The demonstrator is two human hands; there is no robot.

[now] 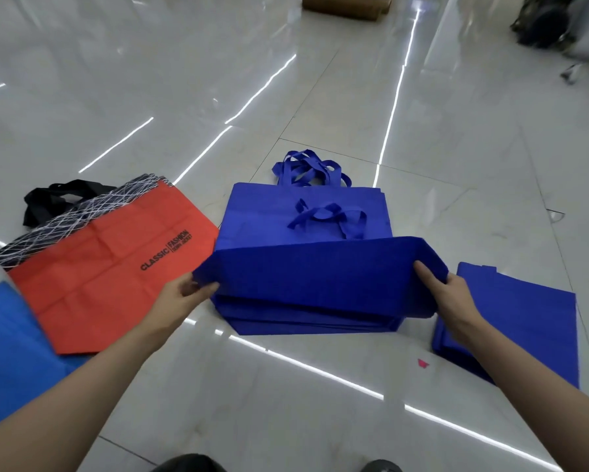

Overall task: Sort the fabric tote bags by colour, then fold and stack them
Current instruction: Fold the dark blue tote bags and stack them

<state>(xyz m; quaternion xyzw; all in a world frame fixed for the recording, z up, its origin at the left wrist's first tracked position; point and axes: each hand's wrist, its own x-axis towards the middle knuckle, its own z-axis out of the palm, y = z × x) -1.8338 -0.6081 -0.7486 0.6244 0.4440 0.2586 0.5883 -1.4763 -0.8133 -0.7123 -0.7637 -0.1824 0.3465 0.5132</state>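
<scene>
One wide-angle camera on the person's head looks forward and steeply down at the flat stack of royal-blue fabric tote bags [262, 216]. The stack sits mid-frame and close: the left hand [184, 294] and right hand [453, 294] grip its near edge. Beyond the stack, glossy white floor tiles [184, 80] recede to the top edge.

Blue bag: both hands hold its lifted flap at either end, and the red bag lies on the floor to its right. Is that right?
No. The head view shows the red bag on the floor to the left of the blue bag, by the left hand. The rest stands: the left hand and the right hand hold the lifted flap at either end.
</scene>
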